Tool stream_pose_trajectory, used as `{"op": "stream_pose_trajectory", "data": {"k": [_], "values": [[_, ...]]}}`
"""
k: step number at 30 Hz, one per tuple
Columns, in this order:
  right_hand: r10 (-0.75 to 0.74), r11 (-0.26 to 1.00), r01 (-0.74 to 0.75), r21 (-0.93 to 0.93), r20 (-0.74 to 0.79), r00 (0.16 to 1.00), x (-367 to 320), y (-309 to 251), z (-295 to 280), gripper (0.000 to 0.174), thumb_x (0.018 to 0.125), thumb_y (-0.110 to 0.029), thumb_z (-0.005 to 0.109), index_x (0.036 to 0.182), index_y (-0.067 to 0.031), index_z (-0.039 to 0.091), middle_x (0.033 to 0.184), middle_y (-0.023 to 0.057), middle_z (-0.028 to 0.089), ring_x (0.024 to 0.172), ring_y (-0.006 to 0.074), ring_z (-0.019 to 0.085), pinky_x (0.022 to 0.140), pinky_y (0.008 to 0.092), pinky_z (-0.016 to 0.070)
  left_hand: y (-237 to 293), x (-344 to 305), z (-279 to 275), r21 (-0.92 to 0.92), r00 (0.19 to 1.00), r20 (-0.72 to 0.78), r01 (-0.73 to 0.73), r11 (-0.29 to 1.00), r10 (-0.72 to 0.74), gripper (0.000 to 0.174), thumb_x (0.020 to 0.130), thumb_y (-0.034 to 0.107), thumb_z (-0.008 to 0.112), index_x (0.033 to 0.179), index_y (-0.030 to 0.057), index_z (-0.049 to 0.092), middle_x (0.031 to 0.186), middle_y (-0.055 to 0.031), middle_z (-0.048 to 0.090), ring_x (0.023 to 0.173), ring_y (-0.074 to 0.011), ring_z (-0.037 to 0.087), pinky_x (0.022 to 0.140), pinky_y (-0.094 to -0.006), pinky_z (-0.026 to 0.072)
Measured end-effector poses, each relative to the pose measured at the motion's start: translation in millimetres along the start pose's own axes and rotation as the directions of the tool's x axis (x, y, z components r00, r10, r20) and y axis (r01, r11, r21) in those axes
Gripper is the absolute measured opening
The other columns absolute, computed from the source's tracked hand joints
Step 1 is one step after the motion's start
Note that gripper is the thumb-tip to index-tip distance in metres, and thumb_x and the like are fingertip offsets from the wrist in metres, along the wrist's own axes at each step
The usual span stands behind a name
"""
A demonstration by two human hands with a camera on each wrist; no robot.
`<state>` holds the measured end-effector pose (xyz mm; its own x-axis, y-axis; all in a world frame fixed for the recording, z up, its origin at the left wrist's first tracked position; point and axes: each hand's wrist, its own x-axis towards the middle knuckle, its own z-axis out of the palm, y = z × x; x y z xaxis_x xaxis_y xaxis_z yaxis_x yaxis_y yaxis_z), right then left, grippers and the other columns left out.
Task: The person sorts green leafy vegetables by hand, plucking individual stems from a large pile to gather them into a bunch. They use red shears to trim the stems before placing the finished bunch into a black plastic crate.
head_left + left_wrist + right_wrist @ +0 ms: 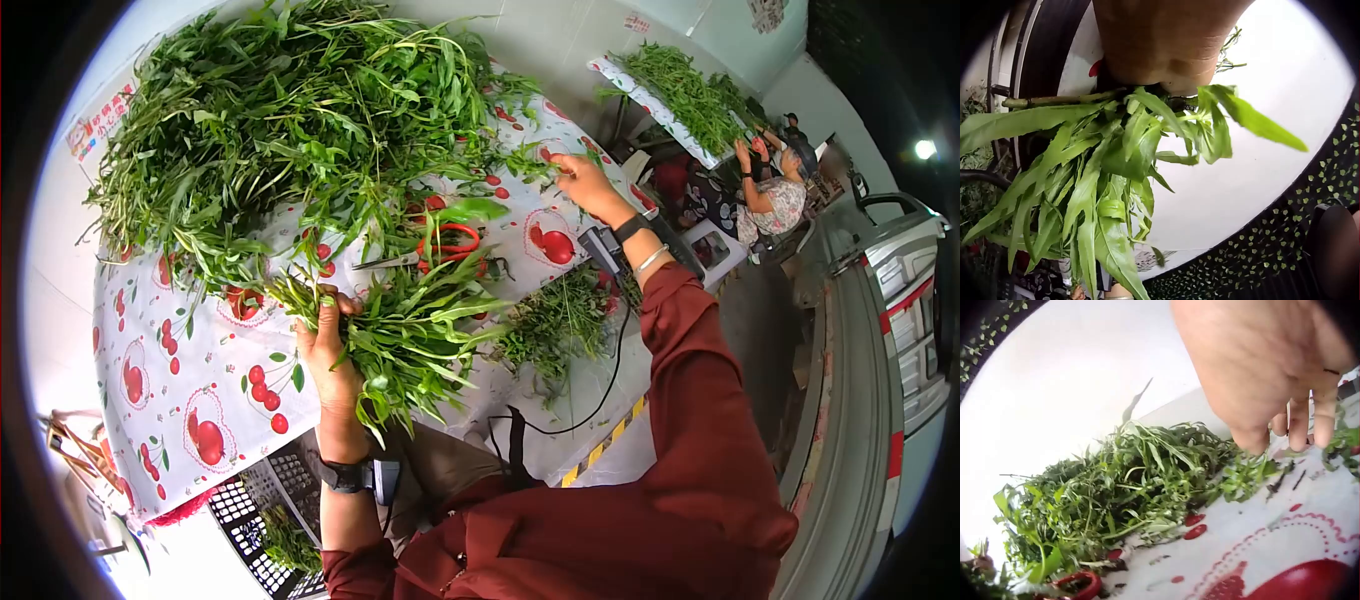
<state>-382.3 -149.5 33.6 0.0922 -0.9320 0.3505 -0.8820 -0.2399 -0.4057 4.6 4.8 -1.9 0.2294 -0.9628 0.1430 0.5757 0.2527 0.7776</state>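
My left hand (325, 345) grips a bunch of leafy green stems (410, 335) at the near edge of the table; in the left wrist view the bunch (1104, 187) hangs below the palm. My right hand (583, 178) reaches out over the far right part of the table, fingers loosely extended above stray green sprigs (1247, 475); it holds nothing that I can see. A big heap of the same greens (290, 120) covers the far half of the table, shown close in the right wrist view (1116, 494). Red-handled scissors (450, 245) lie between the heap and the bunch.
The tablecloth (190, 400) is white with red cherries. A smaller pile of trimmed greens (555, 325) lies at the table's right edge. A black crate (270, 520) with greens sits below. Another person (775, 190) works at a second table of greens (690, 95) beyond.
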Motion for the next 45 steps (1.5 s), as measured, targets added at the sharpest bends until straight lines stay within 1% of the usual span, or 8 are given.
{"op": "stream_pose_trajectory", "data": {"k": [3,7,15,19,26,35,37,45], "values": [[-0.019,0.996,0.011,0.087,0.085,0.996,11.8,-33.2,-10.6,0.028,0.077,-0.016,0.056,0.103,-0.0062,0.061,0.101,0.0153,0.060,0.093,0.0279,0.057,0.081,0.0345,0.0444,-0.5,0.4,-0.4,0.001,1.000,0.018,-0.017,1.000,0.017,0.014,0.091,0.014,0.048,0.098,0.0028,0.049,0.076,-0.0031,0.049,0.073,-0.0138,0.048,0.073,-0.0275,0.0403],[-0.089,0.990,0.068,0.124,0.175,0.980,31.0,-69.4,14.4,0.025,0.081,-0.011,0.056,0.105,-0.0054,0.060,0.095,0.0096,0.061,0.079,0.0164,0.058,0.072,0.0273,0.0454,0.5,-0.6,0.8,0.018,1.000,-0.002,-0.008,1.000,0.008,0.013,0.091,0.013,0.048,0.098,0.0031,0.049,0.076,-0.0029,0.049,0.073,-0.0134,0.048,0.073,-0.0274,0.0402],[-0.480,0.877,0.462,0.132,0.276,0.833,59.9,-95.7,65.1,0.044,0.078,-0.003,0.050,0.121,-0.0110,0.048,0.122,0.0124,0.046,0.104,0.0288,0.051,0.088,0.0359,0.0417,-0.5,-1.5,1.3,-0.019,1.000,-0.016,0.009,1.000,-0.009,0.017,0.089,0.015,0.051,0.099,0.0020,0.049,0.075,-0.0033,0.050,0.073,-0.0153,0.049,0.073,-0.0284,0.0403],[-0.364,0.926,0.375,0.051,0.396,0.843,56.1,-85.6,62.4,0.031,0.076,-0.005,0.053,0.107,-0.0067,0.054,0.102,0.0120,0.051,0.092,0.0285,0.053,0.080,0.0366,0.0434,-2.2,-1.2,-1.2,-0.003,1.000,-0.014,0.005,1.000,-0.005,0.017,0.089,0.015,0.050,0.099,0.0019,0.049,0.075,-0.0032,0.049,0.073,-0.0152,0.048,0.072,-0.0282,0.0399],[-0.333,0.942,0.324,0.089,0.124,0.935,32.5,-49.5,34.7,0.009,0.074,-0.006,0.060,0.078,-0.0010,0.055,0.075,0.0072,0.053,0.074,0.0226,0.052,0.065,0.0329,0.0420,1.7,-1.1,1.4,-0.027,1.000,0.015,0.011,1.000,-0.011,0.014,0.090,0.014,0.049,0.098,0.0022,0.049,0.076,-0.0031,0.048,0.074,-0.0147,0.047,0.072,-0.0281,0.0395],[-0.023,0.976,-0.004,0.219,0.118,0.993,19.6,-19.2,9.1,0.015,0.078,-0.015,0.061,0.079,-0.0012,0.058,0.062,0.0036,0.054,0.056,0.0111,0.051,0.053,0.0279,0.0421,0.0,-1.5,-1.2,-0.023,1.000,-0.005,0.027,0.999,-0.027,0.013,0.090,0.014,0.050,0.096,0.0029,0.049,0.075,-0.0029,0.049,0.073,-0.0140,0.047,0.072,-0.0275,0.0397],[0.151,0.918,-0.202,0.341,0.170,0.974,20.0,-24.6,3.4,0.014,0.081,-0.015,0.059,0.082,-0.0014,0.059,0.063,0.0006,0.054,0.051,0.0076,0.049,0.048,0.0243,0.0416,0.7,-0.9,1.0,-0.032,1.000,0.008,0.018,0.999,-0.018,0.013,0.090,0.014,0.050,0.096,0.0031,0.049,0.076,-0.0030,0.049,0.073,-0.0140,0.047,0.072,-0.0273,0.0398],[0.100,0.852,-0.167,0.496,0.160,0.982,26.5,-50.3,-0.3,0.009,0.079,-0.007,0.060,0.085,-0.0009,0.059,0.068,0.0002,0.056,0.049,0.0061,0.047,0.045,0.0221,0.0401,3.9,-1.5,5.6,-0.042,0.999,-0.035,0.025,0.999,-0.026,0.011,0.089,0.015,0.051,0.091,0.0034,0.050,0.074,-0.0028,0.051,0.071,-0.0127,0.048,0.070,-0.0270,0.0404]]}}
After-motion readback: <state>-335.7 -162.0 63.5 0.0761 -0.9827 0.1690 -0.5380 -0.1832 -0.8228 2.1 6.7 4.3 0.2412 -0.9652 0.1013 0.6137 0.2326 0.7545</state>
